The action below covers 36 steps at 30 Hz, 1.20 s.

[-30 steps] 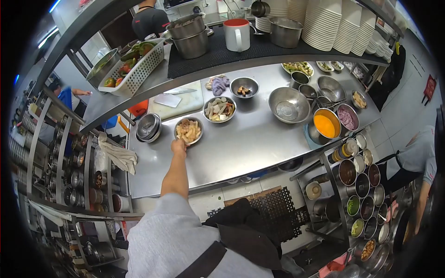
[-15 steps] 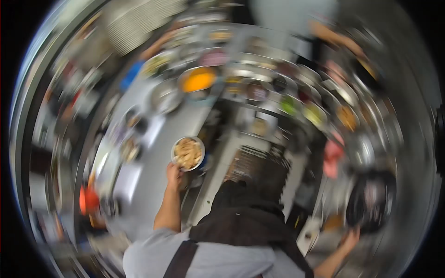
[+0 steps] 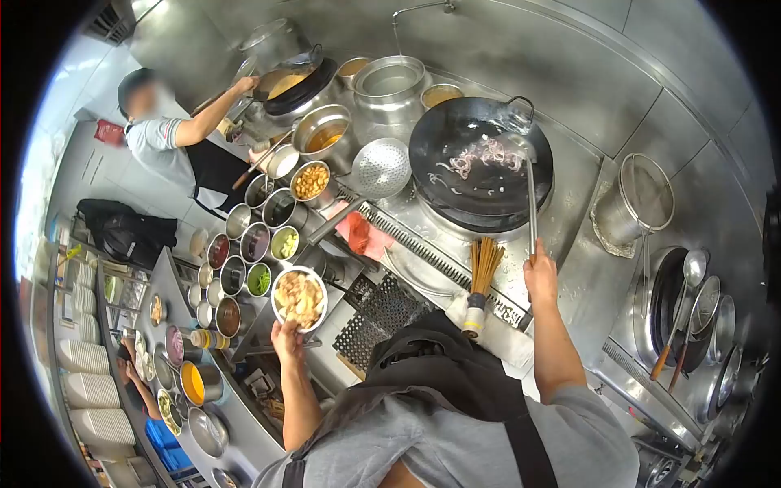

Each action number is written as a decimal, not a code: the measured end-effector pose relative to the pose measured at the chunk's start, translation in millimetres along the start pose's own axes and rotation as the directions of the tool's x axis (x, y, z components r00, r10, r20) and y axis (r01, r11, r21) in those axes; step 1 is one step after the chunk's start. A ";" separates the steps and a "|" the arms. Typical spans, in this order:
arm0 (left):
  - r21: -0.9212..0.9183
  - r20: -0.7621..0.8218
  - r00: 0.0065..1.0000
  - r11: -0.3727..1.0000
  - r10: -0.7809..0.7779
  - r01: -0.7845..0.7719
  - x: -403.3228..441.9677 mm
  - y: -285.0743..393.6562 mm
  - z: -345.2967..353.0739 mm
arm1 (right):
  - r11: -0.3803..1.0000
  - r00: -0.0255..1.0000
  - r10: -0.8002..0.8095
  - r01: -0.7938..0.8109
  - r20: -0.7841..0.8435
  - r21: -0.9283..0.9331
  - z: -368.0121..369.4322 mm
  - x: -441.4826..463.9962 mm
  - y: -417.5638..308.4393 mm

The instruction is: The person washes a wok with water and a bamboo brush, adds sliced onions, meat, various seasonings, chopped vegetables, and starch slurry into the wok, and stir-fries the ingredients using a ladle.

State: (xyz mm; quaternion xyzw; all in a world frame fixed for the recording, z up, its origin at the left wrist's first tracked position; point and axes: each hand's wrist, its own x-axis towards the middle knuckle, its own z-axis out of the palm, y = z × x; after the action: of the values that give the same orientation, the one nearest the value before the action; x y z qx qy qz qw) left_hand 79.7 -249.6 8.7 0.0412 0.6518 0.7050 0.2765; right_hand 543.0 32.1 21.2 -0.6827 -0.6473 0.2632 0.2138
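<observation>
My left hand (image 3: 288, 342) grips the rim of a round metal bowl (image 3: 324, 312) filled with pale, light-brown pieces (image 3: 299, 296). It holds the bowl up, left of my apron. On the right, my right hand (image 3: 540, 276) is closed around the handle of a long ladle (image 3: 532, 203). The ladle's head reaches into a large black wok (image 3: 435, 150), where purplish sliced onion (image 3: 488, 154) lies. Below the wok, a bamboo brush (image 3: 485, 268) lies near a white cloth (image 3: 508, 342).
A co-worker (image 3: 167, 134) stands at another wok (image 3: 303, 89) on the left. Ingredient pots (image 3: 255, 241) cluster beside my left hand. A perforated strainer (image 3: 381, 168) lies left of my wok. At right are a strainer pot (image 3: 630, 211) and stacked pans (image 3: 708, 317).
The view has swung from the prep table to the stove. My left hand has lifted the bowl off the table and carried it along. My right hand and the ladle have come into view.
</observation>
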 end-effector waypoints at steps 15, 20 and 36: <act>0.254 0.514 0.854 0.937 0.079 -0.239 66.0 69.9 295.7 | 0.859 0.923 -0.094 -0.114 0.373 0.498 8.7 -21.9 -1.9; 0.356 0.595 0.782 0.812 0.185 -0.463 121.0 61.3 415.1 | 0.963 0.968 -0.233 0.243 0.089 -0.115 8.3 -20.5 14.5; 0.030 0.849 -0.059 -0.160 0.524 -0.987 91.3 -7.4 568.3 | 0.989 0.999 0.024 -0.017 0.041 -0.144 -49.2 -126.4 29.9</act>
State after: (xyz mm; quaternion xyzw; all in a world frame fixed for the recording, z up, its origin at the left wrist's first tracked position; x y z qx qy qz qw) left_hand 242.9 300.2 57.6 0.7740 0.5282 0.3262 -0.1246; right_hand 594.4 -93.5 50.6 -0.6973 -0.6619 0.2323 0.1475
